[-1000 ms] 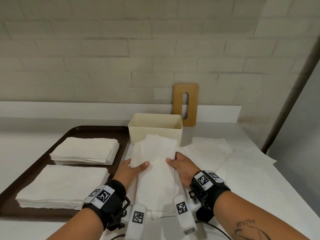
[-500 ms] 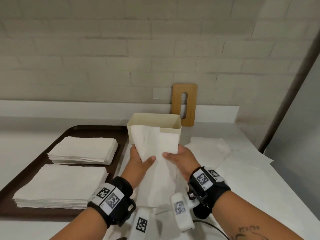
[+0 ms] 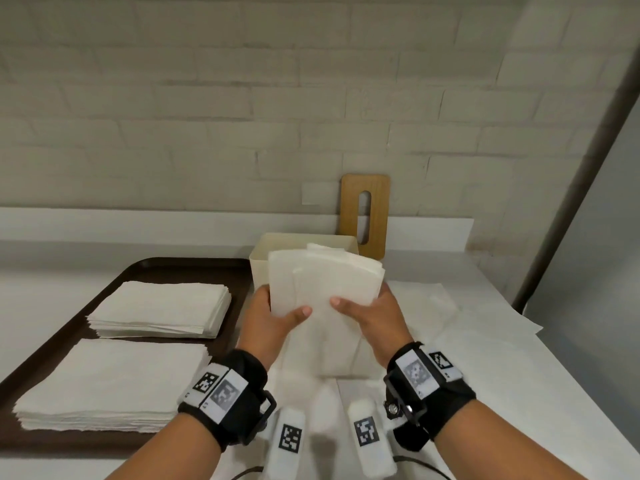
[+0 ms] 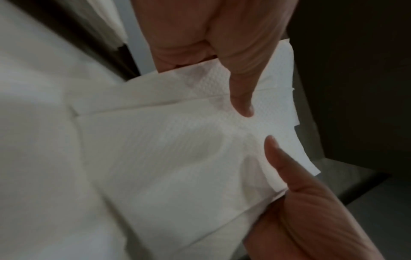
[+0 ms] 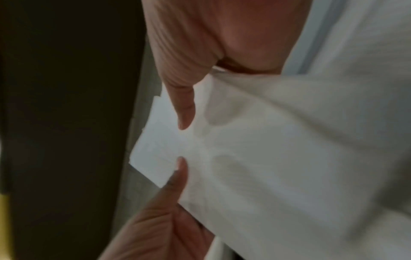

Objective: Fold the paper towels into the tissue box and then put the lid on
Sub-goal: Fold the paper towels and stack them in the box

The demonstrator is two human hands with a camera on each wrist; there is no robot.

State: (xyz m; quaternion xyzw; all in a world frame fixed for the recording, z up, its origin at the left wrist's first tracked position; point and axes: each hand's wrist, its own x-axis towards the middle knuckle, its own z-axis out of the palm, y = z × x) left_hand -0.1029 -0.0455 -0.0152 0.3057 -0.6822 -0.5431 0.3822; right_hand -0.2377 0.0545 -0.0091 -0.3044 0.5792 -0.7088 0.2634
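A folded stack of white paper towels stands lifted and tilted in front of the cream tissue box, its top edge level with the box rim. My left hand grips its left side, thumb on the front. My right hand grips the right side the same way. Both wrist views show the thumbs pressed on the embossed towels. The wooden lid with a slot leans against the wall behind the box.
A dark brown tray at the left carries two stacks of folded towels. Loose unfolded towels lie on the white counter to the right. A grey pipe runs up the right wall.
The towel stack has been raised off the counter and carried toward the box, both hands moving forward and up with it. Its lower end no longer trails on the counter.
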